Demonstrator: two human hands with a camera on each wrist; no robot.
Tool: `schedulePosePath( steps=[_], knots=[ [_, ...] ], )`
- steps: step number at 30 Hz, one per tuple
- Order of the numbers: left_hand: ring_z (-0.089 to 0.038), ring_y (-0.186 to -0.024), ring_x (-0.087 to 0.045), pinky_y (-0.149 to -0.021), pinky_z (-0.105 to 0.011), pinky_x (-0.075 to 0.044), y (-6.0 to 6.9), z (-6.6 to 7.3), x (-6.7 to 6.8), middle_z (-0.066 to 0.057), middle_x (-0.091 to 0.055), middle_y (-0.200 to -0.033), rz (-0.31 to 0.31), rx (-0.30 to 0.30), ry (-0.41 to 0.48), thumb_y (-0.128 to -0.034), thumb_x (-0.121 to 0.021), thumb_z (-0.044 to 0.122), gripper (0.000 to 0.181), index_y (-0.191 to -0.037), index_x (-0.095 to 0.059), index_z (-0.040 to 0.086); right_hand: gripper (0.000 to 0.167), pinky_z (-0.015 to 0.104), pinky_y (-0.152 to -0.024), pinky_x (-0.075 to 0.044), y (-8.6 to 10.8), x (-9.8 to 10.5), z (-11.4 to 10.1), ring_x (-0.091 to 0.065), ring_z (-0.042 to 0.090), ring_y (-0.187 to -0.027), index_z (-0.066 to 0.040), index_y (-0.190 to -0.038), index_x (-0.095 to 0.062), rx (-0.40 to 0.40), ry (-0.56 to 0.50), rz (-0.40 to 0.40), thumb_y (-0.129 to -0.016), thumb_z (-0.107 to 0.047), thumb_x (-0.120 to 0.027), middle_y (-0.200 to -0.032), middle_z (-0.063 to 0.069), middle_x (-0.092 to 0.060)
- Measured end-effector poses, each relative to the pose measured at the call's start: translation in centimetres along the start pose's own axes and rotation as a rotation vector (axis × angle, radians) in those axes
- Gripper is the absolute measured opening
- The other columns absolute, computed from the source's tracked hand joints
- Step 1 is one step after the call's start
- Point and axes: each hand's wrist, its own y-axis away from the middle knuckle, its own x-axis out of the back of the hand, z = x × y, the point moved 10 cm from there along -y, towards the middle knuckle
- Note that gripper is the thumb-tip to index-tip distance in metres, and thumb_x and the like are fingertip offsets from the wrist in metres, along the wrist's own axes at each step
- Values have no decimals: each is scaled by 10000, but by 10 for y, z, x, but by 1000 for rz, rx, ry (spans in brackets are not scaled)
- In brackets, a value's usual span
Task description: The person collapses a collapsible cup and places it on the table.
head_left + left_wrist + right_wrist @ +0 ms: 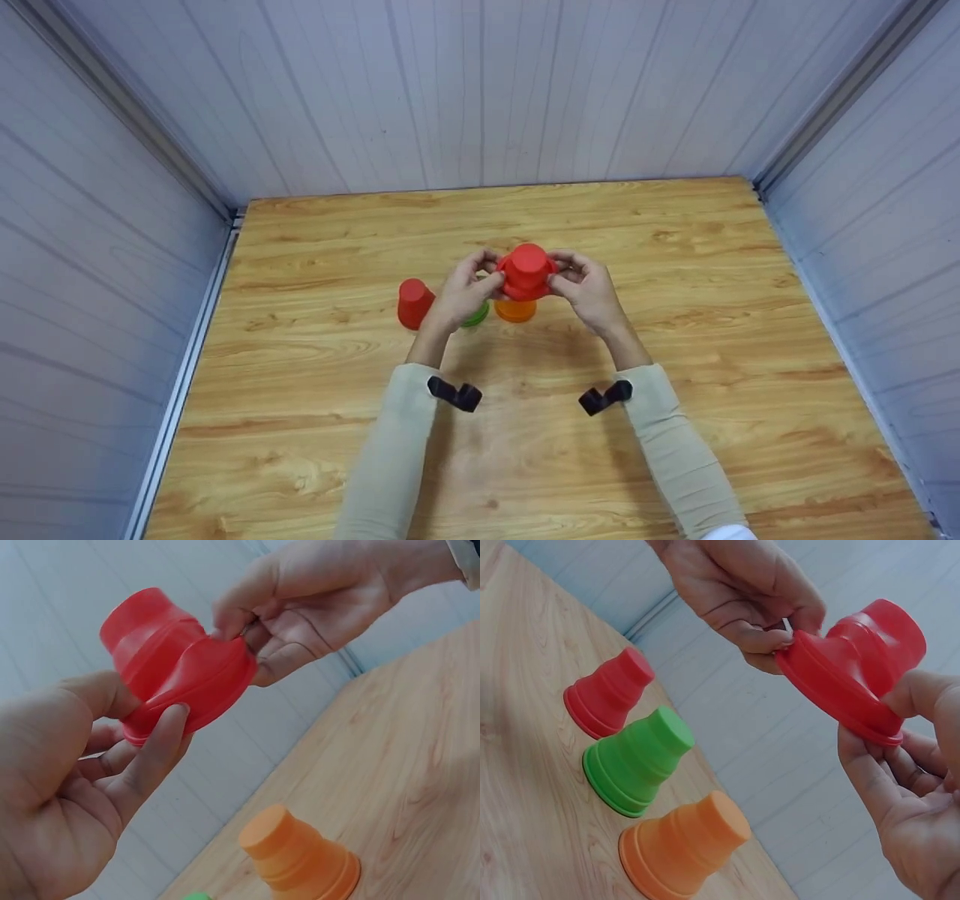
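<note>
A red collapsible cup, bottom end up, is held above the table between both hands. My left hand pinches one side of its rim between thumb and fingers. The opposite side is pinched by my right hand. In the wrist views the soft wall of this red cup looks bent and creased near the rim. Below, three more cups stand rim down in a row: a second red cup, a green cup and an orange cup. The left hand partly hides the green one in the head view.
The cups stand on a wood-grain tabletop. Pale panel walls rise at the back, left and right. A black mount sits at the left cuff, and another mount at the right.
</note>
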Motion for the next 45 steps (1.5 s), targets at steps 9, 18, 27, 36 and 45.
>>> schedulePosePath(
  steps=[9, 18, 27, 36, 45],
  knots=[
    [-182, -676, -647, -717, -349, -597, -1, 5, 0, -135, -534, -967, 23, -14, -11, -923, -506, 7, 224, -1140, -553, -22, 308, 304, -740, -591, 0, 2, -3, -636, 169, -837, 81, -1177, -571, 45, 18, 13, -871, 106, -545, -975, 131, -575],
    [-189, -803, -611, -839, -462, -559, 1, -4, 1, -132, -515, -1018, -48, 41, 137, -959, -502, 11, 254, -1207, -540, -23, 387, 330, -805, -580, 2, -2, 1, -652, 184, -904, 92, -1251, -533, 13, -106, -95, -885, 12, -631, -1036, 122, -599],
    [-188, -876, -636, -840, -319, -568, 4, -12, 0, -140, -500, -1099, -127, 81, 213, -974, -524, 113, 345, -1286, -491, -29, 456, 358, -881, -552, 1, -3, 7, -644, 214, -1005, 85, -1309, -503, -9, -158, -168, -898, -55, -641, -1114, 136, -611],
    [-194, -880, -647, -809, -292, -575, 3, -16, 0, -138, -518, -1087, -138, 109, 232, -970, -533, 107, 331, -1274, -502, -19, 453, 373, -888, -548, 2, 1, 9, -633, 216, -1014, 70, -1299, -523, -35, -145, -152, -890, -72, -657, -1118, 133, -605],
    [-210, -821, -656, -860, -407, -562, 2, -19, 1, -124, -532, -1133, -160, 161, 165, -949, -587, 195, 315, -1206, -522, 25, 452, 370, -892, -549, 2, -3, 12, -626, 225, -1058, 53, -1295, -527, -72, -147, -206, -895, -110, -660, -1188, 127, -612]
  ],
)
